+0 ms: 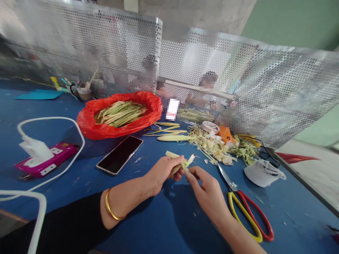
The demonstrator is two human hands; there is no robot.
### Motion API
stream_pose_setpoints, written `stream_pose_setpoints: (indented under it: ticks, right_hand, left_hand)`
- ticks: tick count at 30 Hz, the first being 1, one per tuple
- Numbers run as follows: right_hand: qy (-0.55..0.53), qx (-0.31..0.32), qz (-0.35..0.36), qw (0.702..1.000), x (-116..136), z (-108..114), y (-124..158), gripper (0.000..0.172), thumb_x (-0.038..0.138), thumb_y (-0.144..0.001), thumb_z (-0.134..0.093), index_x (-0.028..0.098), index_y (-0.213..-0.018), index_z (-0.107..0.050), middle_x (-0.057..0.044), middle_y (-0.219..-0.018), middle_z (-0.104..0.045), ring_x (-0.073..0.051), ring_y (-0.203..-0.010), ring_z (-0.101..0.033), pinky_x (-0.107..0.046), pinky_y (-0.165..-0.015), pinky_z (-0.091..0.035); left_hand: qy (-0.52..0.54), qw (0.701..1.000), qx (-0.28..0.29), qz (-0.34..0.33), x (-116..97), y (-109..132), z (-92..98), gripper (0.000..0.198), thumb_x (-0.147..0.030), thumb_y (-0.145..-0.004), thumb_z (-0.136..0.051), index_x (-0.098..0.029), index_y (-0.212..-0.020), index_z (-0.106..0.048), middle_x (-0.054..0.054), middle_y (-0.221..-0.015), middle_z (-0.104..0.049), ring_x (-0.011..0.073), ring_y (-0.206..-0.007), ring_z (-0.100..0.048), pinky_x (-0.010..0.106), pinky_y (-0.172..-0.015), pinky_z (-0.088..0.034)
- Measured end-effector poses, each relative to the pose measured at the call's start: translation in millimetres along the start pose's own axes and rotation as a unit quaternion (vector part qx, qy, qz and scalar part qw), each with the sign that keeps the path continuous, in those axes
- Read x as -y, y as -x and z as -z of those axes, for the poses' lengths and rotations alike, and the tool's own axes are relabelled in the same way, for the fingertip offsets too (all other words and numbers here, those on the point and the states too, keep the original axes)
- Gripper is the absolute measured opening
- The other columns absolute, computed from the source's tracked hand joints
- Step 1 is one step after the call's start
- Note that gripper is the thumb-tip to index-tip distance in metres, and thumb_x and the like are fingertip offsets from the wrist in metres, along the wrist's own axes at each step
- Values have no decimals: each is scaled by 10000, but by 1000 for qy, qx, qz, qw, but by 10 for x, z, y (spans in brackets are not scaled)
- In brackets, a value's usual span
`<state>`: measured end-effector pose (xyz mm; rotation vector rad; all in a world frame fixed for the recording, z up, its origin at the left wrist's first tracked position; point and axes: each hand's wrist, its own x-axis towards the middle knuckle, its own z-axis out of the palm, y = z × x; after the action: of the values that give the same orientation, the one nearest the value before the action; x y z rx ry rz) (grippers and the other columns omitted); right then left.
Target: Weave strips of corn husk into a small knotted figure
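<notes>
My left hand [166,170] is closed around a pale green plant stalk [191,159], which looks partly peeled, above the blue table. Fingertips of my right hand [205,185] pinch a strip at the near end of the same stalk; the exact grip is partly hidden. Scissors [233,187] with one red and one yellow handle lie beside my right hand, blades pointing away. Beyond my hands, several loose stalks [174,137] rest on the table. A red plastic bag [111,133] at the back left holds a bundle of similar stalks [122,114].
A pile of peelings [217,150] lies right of centre, near a tape roll [210,127]. A dark phone [120,155], a purple power strip [50,158] with a white cable, and a white container [262,173] stand around. A perforated metal screen [185,60] borders the back; people sit behind it.
</notes>
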<state>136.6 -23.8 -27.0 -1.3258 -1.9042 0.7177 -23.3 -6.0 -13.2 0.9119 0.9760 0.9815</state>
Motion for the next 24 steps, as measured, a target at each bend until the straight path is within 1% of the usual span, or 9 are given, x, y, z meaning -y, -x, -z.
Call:
stream_pose_setpoints:
  ticks: [2,4,6,8,11,15,20,22,24]
  right_hand:
    - [-3,15,0,1000,-7,-26,8,292,370,-921,-462,217,-691,-553,6,-629,-572,-152,-596,-498,-242,-567,-338]
    - [-16,20,-12,1000,-23,-56,11,313,344,-926,-436,216,-652,-516,17,-578,-544,-142,-553,-485,-237,-537,-325]
    - [-22,22,-24,999,-31,-78,8,313,334,-927,-422,218,-648,-500,18,-565,-544,-141,-541,-493,-237,-529,-323]
    - [-12,24,-24,999,-21,-90,5,308,335,-932,-407,221,-660,-492,17,-565,-544,-143,-539,-496,-239,-529,-322]
    - [21,15,0,1000,18,-94,13,310,328,-941,-392,222,-662,-476,10,-588,-551,-139,-539,-478,-244,-525,-305]
    - [91,-11,61,994,51,-101,54,307,269,-949,-374,225,-650,-431,5,-607,-538,-133,-532,-447,-251,-526,-281]
    - [178,-25,146,973,48,-118,89,294,195,-949,-345,224,-663,-407,2,-611,-506,-140,-544,-455,-257,-542,-273]
    - [201,-29,160,966,46,-122,86,283,183,-944,-347,218,-673,-421,-1,-624,-507,-142,-553,-458,-260,-548,-269]
    - [206,-25,155,966,38,-118,74,280,191,-941,-353,215,-671,-422,1,-624,-497,-142,-553,-444,-263,-550,-263]
  left_hand:
    - [-24,999,26,-6,27,6,-10,397,-514,-672,-716,-129,-725,-638,-9,-618,-566,86,-514,-477,234,-542,-388]
    - [-51,997,51,-17,68,7,-24,358,-431,-627,-774,-136,-777,-636,-28,-619,-551,77,-502,-446,227,-512,-360]
    - [-67,996,54,-32,113,3,-39,327,-397,-648,-763,-137,-794,-630,-43,-591,-520,73,-485,-415,224,-488,-340]
    - [-65,997,34,-40,151,-5,-50,315,-421,-698,-720,-134,-783,-623,-51,-557,-482,75,-476,-399,222,-472,-334]
    - [-47,998,8,-43,182,-18,-58,317,-435,-709,-706,-136,-760,-614,-52,-538,-469,74,-471,-400,217,-462,-334]
    - [-11,999,-6,-41,183,-25,-67,294,-397,-681,-728,-147,-781,-610,-62,-512,-463,70,-450,-394,209,-447,-328]
    - [15,999,-42,-27,187,-36,-75,260,-320,-657,-729,-159,-813,-596,-72,-495,-476,70,-417,-404,206,-434,-334]
    - [19,998,-51,-16,193,-43,-68,243,-312,-668,-718,-159,-816,-601,-72,-484,-475,69,-412,-403,206,-438,-339]
    - [23,998,-64,-8,190,-51,-51,243,-313,-672,-719,-162,-826,-606,-72,-481,-479,71,-417,-408,206,-443,-342]
